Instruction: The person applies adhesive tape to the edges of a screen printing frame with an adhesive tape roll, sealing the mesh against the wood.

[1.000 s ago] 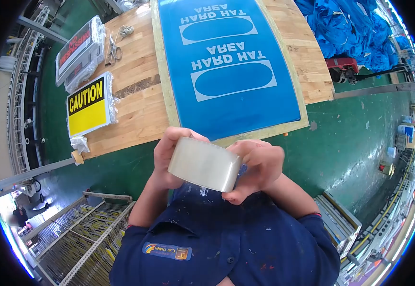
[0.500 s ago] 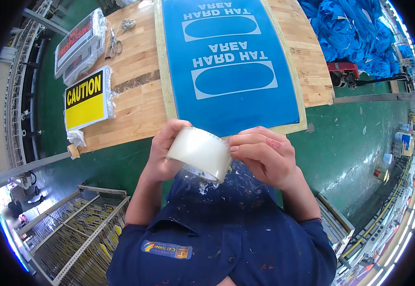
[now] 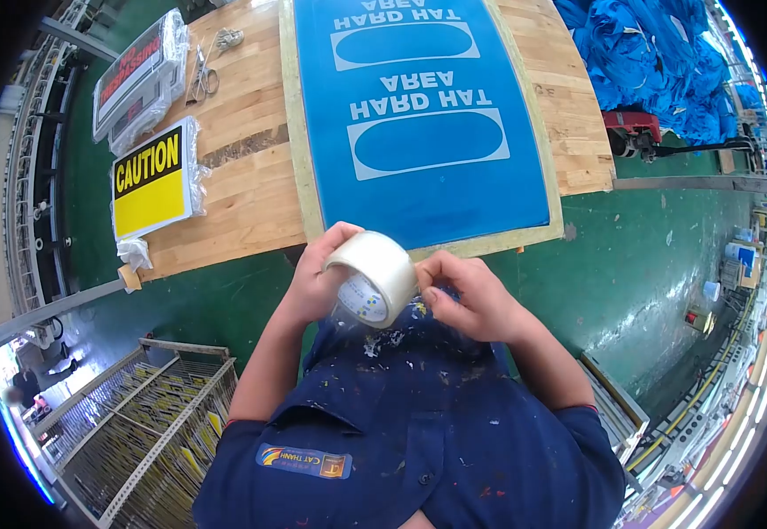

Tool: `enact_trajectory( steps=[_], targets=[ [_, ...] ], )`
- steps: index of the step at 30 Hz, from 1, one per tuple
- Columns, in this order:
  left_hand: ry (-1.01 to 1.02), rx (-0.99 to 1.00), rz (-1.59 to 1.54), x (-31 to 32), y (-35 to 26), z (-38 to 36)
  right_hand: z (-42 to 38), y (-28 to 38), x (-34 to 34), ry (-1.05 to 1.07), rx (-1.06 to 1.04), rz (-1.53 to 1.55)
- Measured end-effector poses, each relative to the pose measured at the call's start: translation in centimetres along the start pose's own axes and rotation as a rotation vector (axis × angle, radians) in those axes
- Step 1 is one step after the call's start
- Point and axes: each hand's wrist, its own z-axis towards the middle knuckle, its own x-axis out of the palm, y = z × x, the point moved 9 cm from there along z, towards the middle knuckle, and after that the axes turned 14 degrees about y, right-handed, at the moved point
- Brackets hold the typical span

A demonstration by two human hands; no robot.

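**Tape roll gripped by the left fingers, right fingertips at its side**

A roll of clear tape (image 3: 383,264) is held in the air between the two hands, in front of a dark blue shirt (image 3: 401,423) and just off the near edge of the worktop (image 3: 251,194). The left hand (image 3: 317,278) has hold of it from the left side, its fingers bent around the rim and closed on it. The roll is tilted, so that its open core, with printing inside, partly faces the shirt.

The right hand (image 3: 470,295) is at the opposite side of the roll. Its thumb and forefinger are bent toward each other, with only a narrow space between them, and the forefinger reaches the roll's outer edge. Whether they have hold of a strip of tape cannot be told.

Beyond the fingers of both hands, a blue panel (image 3: 432,203) with a pale frame lies on the worktop, its "HARD HAT AREA" lettering flipped. Past the left fingers, farther to the left, are a yellow and black CAUTION sign (image 3: 150,212) in plastic wrap, a white crumpled scrap (image 3: 135,254) just beside its near corner, and wrapped NO TRESPASSING signs (image 3: 141,70). Scissors (image 3: 201,81) lie to the right of those signs. Well beyond the right fingers is a heap of bright blue material (image 3: 657,62).
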Motion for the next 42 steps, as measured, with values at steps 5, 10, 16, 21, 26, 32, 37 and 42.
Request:
enact_trajectory(
  steps=[5, 10, 16, 21, 26, 32, 37, 42],
  targets=[
    [-0.061, -0.044, 0.068, -1.2, 1.5, 0.4, 0.5, -3.4, -0.9, -0.092, 0.146, 0.11],
    [0.127, 0.231, 0.797, 2.2, -6.3, 1.2, 1.2, -3.6, -0.8, -0.136, 0.134, -0.28],
    [0.117, 0.15, 0.995, 4.9, -4.4, 3.6, 1.7, -4.2, -1.6, -0.219, 0.125, -0.407],
    [0.166, 0.088, 0.932, 4.5, -3.8, 4.6, 1.6, -4.8, -1.7, -0.211, 0.136, -0.35],
    [0.115, 0.078, 0.854, 3.3, -3.2, 4.8, 1.7, -3.9, -2.3, -0.271, 0.032, -0.336],
    [-0.195, 0.056, 0.783, 2.4, -0.8, 4.1, 2.7, -8.6, -3.5, -0.274, 0.388, -0.579],
    [-0.029, -0.039, 0.624, 2.5, 1.5, 4.5, 1.6, -9.2, -3.3, -0.169, 0.229, -0.321],
    [-0.023, -0.111, 0.392, 1.6, 1.9, 5.1, 2.4, -7.8, -4.6, -0.131, 0.177, -0.35]
  ],
)
